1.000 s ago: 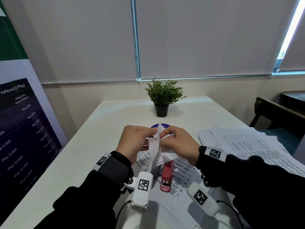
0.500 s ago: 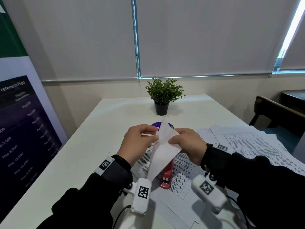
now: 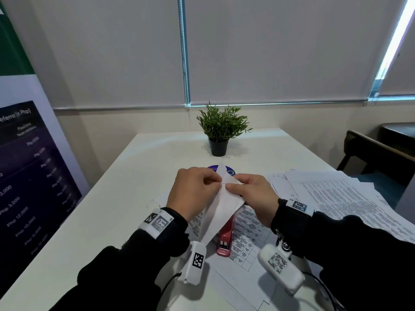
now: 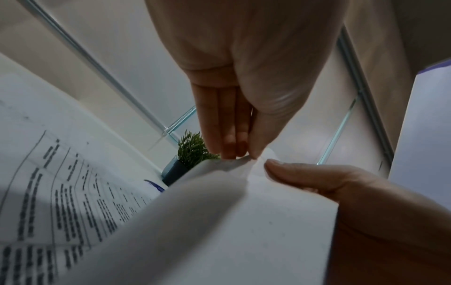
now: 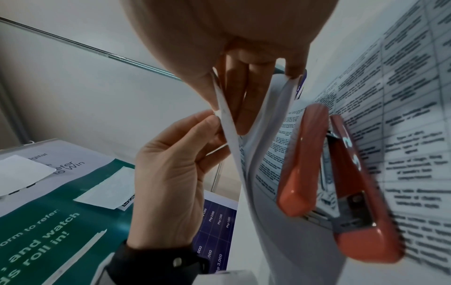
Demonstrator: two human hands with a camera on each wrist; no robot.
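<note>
Sheets held above the stapler: right hand pinches them near the top corner, left hand nips that same corner with thumb and fingers; parting them seems begun, not finished.

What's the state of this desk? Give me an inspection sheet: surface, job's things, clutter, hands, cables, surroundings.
Surface: white table, its right side covered by paper.
Job's things: held sheets, lifted off the table and hanging toward the person; pink stapler lying on the paper below, partly hidden by them.
Clutter: printed pages spread out; round blue disc; potted plant near the far edge.
Hands: left hand pinches the sheets' top corner; right hand grips them beside it, thumb on top.
Cables: black cable trailing from the left wrist camera; another on the right.
Surroundings: closed roller blinds; printed banner left; dark chair right.
</note>
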